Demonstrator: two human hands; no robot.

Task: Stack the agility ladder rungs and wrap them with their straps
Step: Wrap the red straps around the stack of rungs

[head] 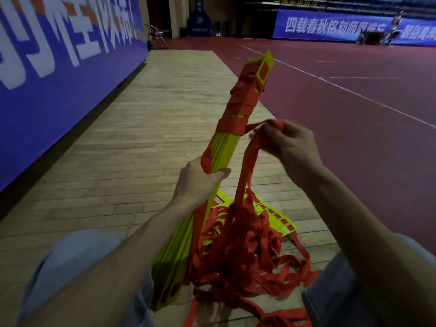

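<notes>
Yellow flat plastic rungs (221, 152), stacked into one bundle, stand tilted in the left hand (200, 180), gripped mid-length. The right hand (286, 142) pinches red fabric straps (238, 244); each turn should be pulled taut, overlapping downward from the wrapped top.

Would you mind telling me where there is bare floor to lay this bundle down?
The wooden floor between the blue banner and the rung bundle is bare, as is the red court to the right. Between the knees it is crowded: loose straps and fanned rungs.
</notes>
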